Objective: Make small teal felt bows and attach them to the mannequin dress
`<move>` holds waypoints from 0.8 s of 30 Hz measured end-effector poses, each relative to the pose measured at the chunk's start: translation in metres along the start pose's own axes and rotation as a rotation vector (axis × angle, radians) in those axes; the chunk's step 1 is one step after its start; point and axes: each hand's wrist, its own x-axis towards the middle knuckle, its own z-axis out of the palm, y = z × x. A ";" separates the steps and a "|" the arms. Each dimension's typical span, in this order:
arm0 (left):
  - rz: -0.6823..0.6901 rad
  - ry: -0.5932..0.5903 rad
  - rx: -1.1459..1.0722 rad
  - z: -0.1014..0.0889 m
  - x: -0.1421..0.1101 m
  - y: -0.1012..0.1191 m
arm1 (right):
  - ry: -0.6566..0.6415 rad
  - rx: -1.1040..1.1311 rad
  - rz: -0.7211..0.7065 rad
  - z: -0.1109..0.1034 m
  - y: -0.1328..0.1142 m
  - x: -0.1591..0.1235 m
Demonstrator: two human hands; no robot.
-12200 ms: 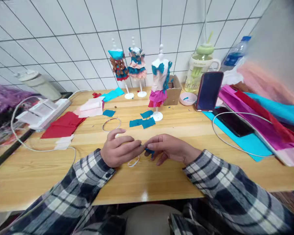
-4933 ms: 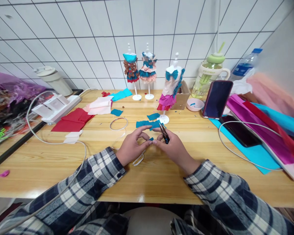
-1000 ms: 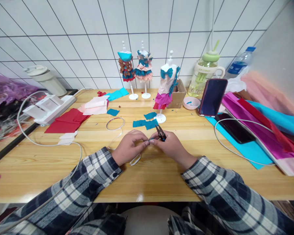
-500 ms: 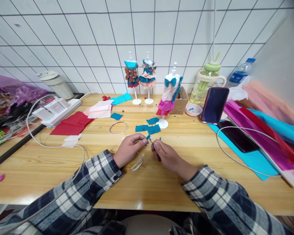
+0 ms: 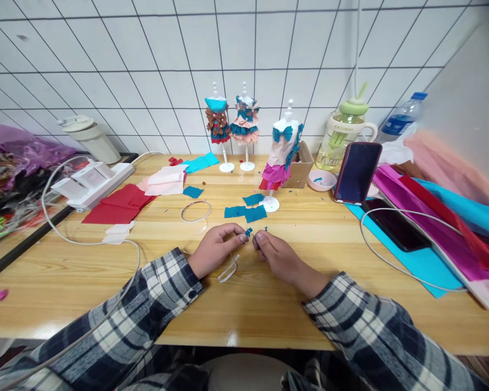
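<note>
My left hand point(image 5: 218, 248) is closed in a pinch on a small teal crepe paper piece point(image 5: 248, 232), just above the table. Close by on its right, my right hand point(image 5: 279, 255) is also pinched. A thin dark tip shows between its fingers and reaches toward the paper, too small to name. Behind the hands lie several flat teal paper pieces point(image 5: 256, 214). A miniature dress form point(image 5: 282, 146) with a teal bow and pink skirt stands past them. Under my left hand lies a white looped strip point(image 5: 228, 271).
Two more dressed forms point(image 5: 245, 127) stand by the tiled wall. A thin ring point(image 5: 195, 211) and red paper point(image 5: 120, 204) lie left, near a power strip point(image 5: 93, 184). On the right are a pink bowl point(image 5: 321, 181), an upright phone point(image 5: 356, 172), a cable and coloured paper sheets point(image 5: 403, 266).
The teal piece at my left fingertips has shifted slightly right and lower, nearer the right fingertips. Both hands stay in nearly the same place, and the view has tilted a little.
</note>
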 end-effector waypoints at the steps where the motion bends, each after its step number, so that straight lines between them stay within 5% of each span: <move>1: 0.002 -0.003 -0.001 0.000 0.000 0.000 | -0.003 0.003 -0.002 0.000 0.000 0.000; 20: 0.003 -0.003 0.037 0.000 0.002 -0.002 | 0.036 -0.087 -0.010 -0.003 -0.008 0.002; 24: -0.014 0.055 0.083 0.000 0.004 -0.007 | 0.128 -0.012 0.051 -0.007 -0.004 0.006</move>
